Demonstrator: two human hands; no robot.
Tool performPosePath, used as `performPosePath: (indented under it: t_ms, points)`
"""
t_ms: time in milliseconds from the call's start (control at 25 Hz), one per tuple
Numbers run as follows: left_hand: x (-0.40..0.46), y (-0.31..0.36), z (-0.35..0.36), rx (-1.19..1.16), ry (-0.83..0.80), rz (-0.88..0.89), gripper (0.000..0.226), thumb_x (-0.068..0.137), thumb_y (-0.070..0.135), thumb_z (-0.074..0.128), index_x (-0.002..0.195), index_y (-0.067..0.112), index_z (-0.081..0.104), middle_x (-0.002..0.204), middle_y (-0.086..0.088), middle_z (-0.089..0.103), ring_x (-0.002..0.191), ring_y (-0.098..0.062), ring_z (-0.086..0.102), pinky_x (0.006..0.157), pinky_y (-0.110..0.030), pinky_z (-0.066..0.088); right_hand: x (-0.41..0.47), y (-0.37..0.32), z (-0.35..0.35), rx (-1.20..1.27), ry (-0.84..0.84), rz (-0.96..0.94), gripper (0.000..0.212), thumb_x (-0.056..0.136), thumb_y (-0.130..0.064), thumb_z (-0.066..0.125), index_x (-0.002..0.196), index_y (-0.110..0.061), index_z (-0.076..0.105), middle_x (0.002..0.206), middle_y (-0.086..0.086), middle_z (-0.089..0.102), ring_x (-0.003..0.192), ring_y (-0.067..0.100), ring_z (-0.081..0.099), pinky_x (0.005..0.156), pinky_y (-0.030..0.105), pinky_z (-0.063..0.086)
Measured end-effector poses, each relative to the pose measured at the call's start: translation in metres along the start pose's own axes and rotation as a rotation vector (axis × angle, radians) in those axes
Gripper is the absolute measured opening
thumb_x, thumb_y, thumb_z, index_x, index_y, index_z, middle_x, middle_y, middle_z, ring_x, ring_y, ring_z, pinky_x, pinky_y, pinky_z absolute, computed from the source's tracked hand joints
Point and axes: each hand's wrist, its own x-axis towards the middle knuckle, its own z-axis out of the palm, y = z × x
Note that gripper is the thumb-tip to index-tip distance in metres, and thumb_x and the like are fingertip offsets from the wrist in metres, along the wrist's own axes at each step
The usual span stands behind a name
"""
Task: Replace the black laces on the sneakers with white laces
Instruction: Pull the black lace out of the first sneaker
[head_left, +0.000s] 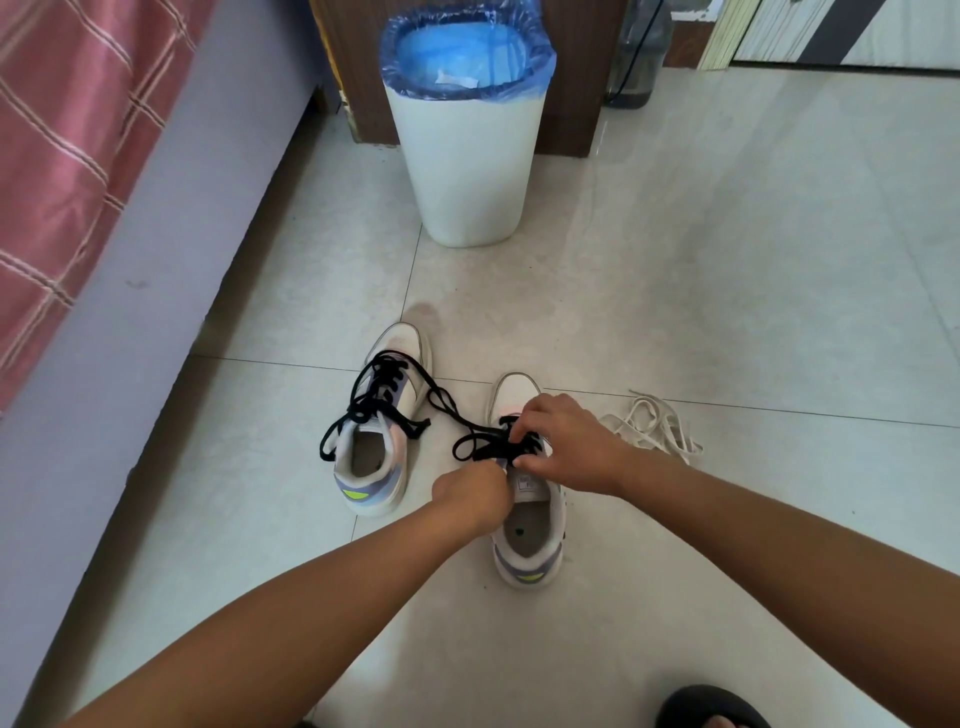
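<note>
Head view, largest to smallest, placed against the white bin. Right sneaker nearer than the bin and slightly right; left sneaker beside it, loosely laced. Both light, soft-sided, probably prone to sliding on tile unless steadied. Black lace trailing between the shoes: limp, best taken close to an eyelet. White laces heaped right of the right sneaker. Left hand clenched at the tongue, contents hidden. Right hand pinching black lace.
</note>
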Motion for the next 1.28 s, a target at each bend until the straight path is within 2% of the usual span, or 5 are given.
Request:
performPosePath:
  t_ms: [240, 640, 920, 1120, 1280]
  points:
    - [-0.001, 0.000, 0.000, 0.002, 0.006, 0.007, 0.030, 0.101, 0.021, 0.034, 0.120, 0.012, 0.055, 0.124, -0.007, 0.059, 0.114, -0.024, 0.055, 0.090, -0.032, 0.042, 0.005, -0.008, 0.017, -0.289, 0.172, -0.188, 0.021, 0.068, -0.013, 0.074, 0.085, -0.009, 0.064, 0.093, 0.008, 0.061, 0.092, 0.030, 0.057, 0.073, 0.037, 0.044]
    - [-0.001, -0.007, -0.002, -0.032, 0.028, -0.010, 0.028, 0.099, 0.019, 0.037, 0.120, 0.009, 0.052, 0.122, -0.008, 0.058, 0.111, -0.027, 0.056, 0.083, -0.032, 0.041, -0.011, -0.008, -0.044, 1.377, 0.027, 0.393, 0.022, 0.088, -0.010, 0.037, 0.071, -0.010, 0.051, 0.072, 0.002, 0.053, 0.073, 0.015, 0.049, 0.083, 0.032, 0.038]
    - [0.005, -0.007, -0.011, 0.032, 0.072, -0.024, 0.030, 0.099, 0.019, 0.036, 0.122, 0.011, 0.052, 0.122, -0.006, 0.059, 0.111, -0.024, 0.057, 0.077, -0.028, 0.036, -0.017, 0.016, -0.045, 0.966, -0.345, 0.545, 0.040, 0.095, -0.046, 0.042, 0.086, -0.017, 0.068, 0.054, -0.003, 0.037, 0.055, 0.010, 0.033, 0.074, 0.028, 0.038]
    - [0.009, -0.017, -0.017, 0.026, 0.072, -0.040, 0.033, 0.099, 0.023, 0.034, 0.122, 0.009, 0.052, 0.125, -0.009, 0.058, 0.114, -0.028, 0.055, 0.084, -0.030, 0.039, -0.009, 0.027, -0.073, 1.815, 0.277, 0.479, 0.047, 0.086, -0.034, 0.053, 0.043, -0.016, 0.051, 0.038, -0.003, 0.031, 0.044, 0.012, 0.037, 0.072, 0.029, 0.043]
    - [0.011, -0.017, -0.016, 0.025, 0.051, -0.048, 0.033, 0.099, 0.021, 0.033, 0.124, 0.011, 0.051, 0.126, -0.009, 0.058, 0.115, -0.027, 0.055, 0.088, -0.031, 0.039, -0.015, 0.062, -0.101, 1.994, 0.557, 0.375, 0.020, 0.064, -0.026, 0.066, 0.074, -0.009, 0.063, 0.034, -0.003, 0.024, 0.040, 0.012, 0.037, 0.056, 0.019, 0.043]
